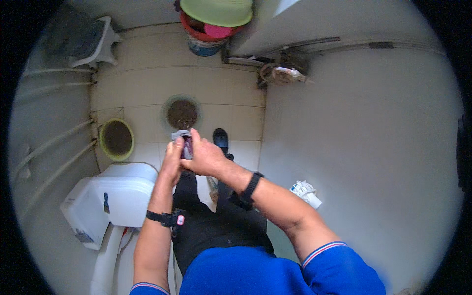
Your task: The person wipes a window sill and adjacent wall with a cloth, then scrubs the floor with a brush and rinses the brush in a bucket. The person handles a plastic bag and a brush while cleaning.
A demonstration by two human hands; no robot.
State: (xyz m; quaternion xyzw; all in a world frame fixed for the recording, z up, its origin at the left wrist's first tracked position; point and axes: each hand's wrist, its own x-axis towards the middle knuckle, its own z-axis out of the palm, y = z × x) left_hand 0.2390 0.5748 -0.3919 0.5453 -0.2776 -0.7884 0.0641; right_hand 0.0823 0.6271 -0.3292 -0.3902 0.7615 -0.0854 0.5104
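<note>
My left hand (172, 158) and my right hand (203, 154) meet at the centre, both with fingers closed round a small bundle of grey and purplish cloth (187, 147). Its pale grey end (180, 133) sticks out ahead of the fingers; the exact kind of cloth item cannot be made out. Just beyond the hands, a round pale basin (163, 112) on the tiled floor holds something dark brown, perhaps murky water. The bundle overlaps the near side of this basin in view, and I cannot tell whether they touch.
A yellow-green tub (131, 140) with dark contents stands at the left. Nearer is a white plastic-looking fixture (125, 196) with a thick white pipe (109, 260). A red-rimmed bucket (206, 46), topped by a light green basin (216, 11), stands far ahead. A white stool (101, 46) is far left.
</note>
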